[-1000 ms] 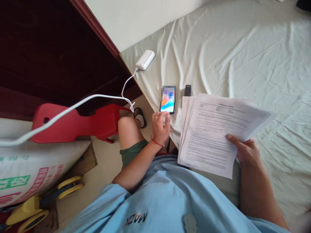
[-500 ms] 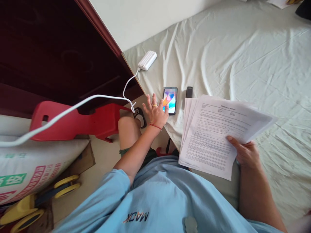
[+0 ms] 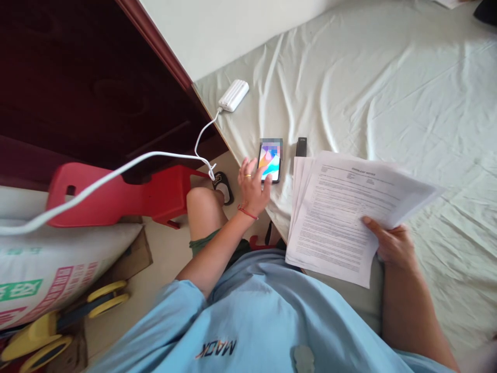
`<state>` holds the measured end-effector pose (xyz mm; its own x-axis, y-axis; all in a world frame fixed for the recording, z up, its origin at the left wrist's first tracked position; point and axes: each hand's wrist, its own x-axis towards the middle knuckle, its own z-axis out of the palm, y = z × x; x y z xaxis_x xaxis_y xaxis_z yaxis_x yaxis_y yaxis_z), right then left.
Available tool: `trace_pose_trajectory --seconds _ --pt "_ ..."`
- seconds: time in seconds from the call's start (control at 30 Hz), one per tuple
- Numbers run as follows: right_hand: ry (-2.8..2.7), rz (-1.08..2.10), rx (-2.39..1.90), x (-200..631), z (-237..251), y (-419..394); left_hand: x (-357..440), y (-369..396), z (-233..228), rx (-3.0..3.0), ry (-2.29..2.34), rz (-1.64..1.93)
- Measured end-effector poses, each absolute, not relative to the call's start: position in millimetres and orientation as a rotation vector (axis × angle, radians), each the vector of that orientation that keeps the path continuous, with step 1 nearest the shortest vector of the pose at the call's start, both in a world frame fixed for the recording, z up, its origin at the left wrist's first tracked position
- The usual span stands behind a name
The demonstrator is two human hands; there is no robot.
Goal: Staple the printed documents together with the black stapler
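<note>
A smartphone (image 3: 272, 165) with a lit, colourful screen lies on the pale cloth near its left edge. Over the phone's lower left side is my left hand (image 3: 254, 186), fingers apart, one fingertip at the screen; whether it touches the glass I cannot tell. It holds nothing. My right hand (image 3: 392, 243) grips a fanned stack of printed papers (image 3: 341, 217) by the right edge, thumb on top and the other fingers hidden beneath. Partly covered by the papers' upper left corner, a small black object (image 3: 301, 147) rests on the cloth.
A white power bank (image 3: 233, 96) lies near the cloth's left corner, its white cable (image 3: 151, 154) hanging across to the left. Below stands a red plastic stool (image 3: 166, 197), beside a printed sack (image 3: 62, 264) and a yellow-wheeled object (image 3: 34, 339). A white wall borders the cloth.
My left hand has drawn back slightly toward me, its spread fingers now more bent, one pointing at the phone screen. My right hand and the papers have stayed put.
</note>
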<state>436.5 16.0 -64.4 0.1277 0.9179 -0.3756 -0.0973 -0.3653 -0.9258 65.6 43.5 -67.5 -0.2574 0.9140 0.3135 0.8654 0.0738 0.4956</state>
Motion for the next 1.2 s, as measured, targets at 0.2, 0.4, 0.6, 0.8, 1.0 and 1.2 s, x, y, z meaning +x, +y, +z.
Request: trace_pose_trajectory --seconds 0.2,0.4,0.6,0.8,1.0,1.2 --pt "-0.874 1.409 -1.469 438 -66 16 34 54 -80 1.701 2.411 0.994" --pt "-0.901 1.394 -1.451 441 -70 16 41 51 -80 1.787 2.412 0.802" --pt "-0.959 1.382 -1.433 440 -69 16 48 50 -78 1.806 2.397 0.689" --pt "-0.907 1.392 -1.448 440 -68 17 49 52 -75 1.818 2.42 0.677" --pt "-0.936 1.37 -1.45 442 -72 16 51 51 -75 1.8 2.418 0.682" --pt "-0.948 1.375 -1.448 439 -68 16 52 51 -74 1.783 2.415 0.711"
